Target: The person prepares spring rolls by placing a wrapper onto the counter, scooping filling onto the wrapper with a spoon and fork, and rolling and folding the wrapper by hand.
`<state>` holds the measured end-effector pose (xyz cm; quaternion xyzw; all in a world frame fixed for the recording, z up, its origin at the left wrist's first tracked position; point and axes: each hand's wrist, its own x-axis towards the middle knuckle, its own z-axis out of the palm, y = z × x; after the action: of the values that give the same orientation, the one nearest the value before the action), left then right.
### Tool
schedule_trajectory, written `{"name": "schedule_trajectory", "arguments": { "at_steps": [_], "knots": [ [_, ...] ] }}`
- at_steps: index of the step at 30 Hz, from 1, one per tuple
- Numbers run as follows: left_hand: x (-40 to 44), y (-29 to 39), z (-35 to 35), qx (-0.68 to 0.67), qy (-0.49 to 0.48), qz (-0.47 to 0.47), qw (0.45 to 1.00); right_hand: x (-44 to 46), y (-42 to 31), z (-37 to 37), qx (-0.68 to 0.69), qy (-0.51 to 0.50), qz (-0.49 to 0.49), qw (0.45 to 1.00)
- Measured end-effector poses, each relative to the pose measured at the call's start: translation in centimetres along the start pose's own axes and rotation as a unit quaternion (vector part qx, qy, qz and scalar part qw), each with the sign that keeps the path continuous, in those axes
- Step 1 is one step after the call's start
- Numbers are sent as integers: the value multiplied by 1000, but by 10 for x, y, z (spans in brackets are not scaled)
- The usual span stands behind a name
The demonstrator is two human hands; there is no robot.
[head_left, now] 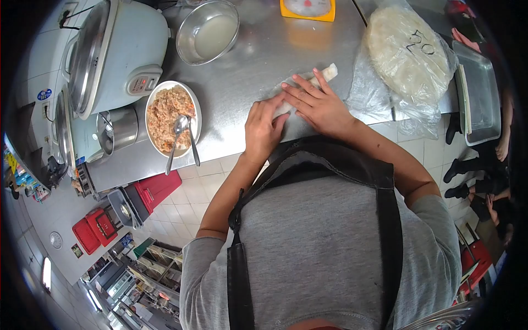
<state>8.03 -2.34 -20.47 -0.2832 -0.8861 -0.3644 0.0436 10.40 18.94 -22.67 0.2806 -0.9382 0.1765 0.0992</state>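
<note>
On the steel table (pixel 242 71) lies a pale rolled wrapper (pixel 328 72), its far right end showing past my fingers. My left hand (pixel 264 124) rests on its near left end, fingers closed round it. Across its middle lies my right hand (pixel 316 102), fingers spread and flat. Left of my hands stands a white oval bowl (pixel 197 124) of orange-brown filling (pixel 168 115), with two spoons (pixel 180 125) in it. A bag of round white wrappers (pixel 404 47), marked 50, sits to the right. Beneath my palms the roll is hidden.
A metal bowl (pixel 229 47) of cloudy liquid stands beyond the filling. A large rice cooker (pixel 132 44) and a steel pot (pixel 126 127) are at the left. A yellow scale (pixel 308 15) is at the far edge. People (pixel 487 181) and a metal tray (pixel 489 93) are at the right.
</note>
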Motion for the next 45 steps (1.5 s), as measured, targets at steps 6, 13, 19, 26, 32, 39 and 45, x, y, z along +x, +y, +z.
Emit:
{"name": "schedule_trajectory", "arguments": {
  "at_steps": [6, 13, 19, 26, 32, 39, 45],
  "knots": [
    [1, -4, -3, -84, -14, -152, 985, 14, 8, 2, 49, -15, -4, 999],
    [3, -16, -2, -28, 33, -129, 991, 32, 16, 2, 4, -44, -24, 999],
    [9, -13, 1, 48, 79, -8, 996, 48, 20, 2, -1, -77, -23, 997],
    [17, -13, -1, -116, 26, -156, 981, 62, 27, 5, -2, -93, -32, 995],
    [36, -18, -18, -183, -34, -235, 954, 75, 27, -5, -26, -97, -24, 995],
    [23, -5, 4, -18, 5, -20, 1000, 38, 25, -41, 49, 16, 71, 996],
    [41, -19, 1, -140, -8, -127, 982, -2, 25, -53, 181, 113, 179, 960]
  ]
}}
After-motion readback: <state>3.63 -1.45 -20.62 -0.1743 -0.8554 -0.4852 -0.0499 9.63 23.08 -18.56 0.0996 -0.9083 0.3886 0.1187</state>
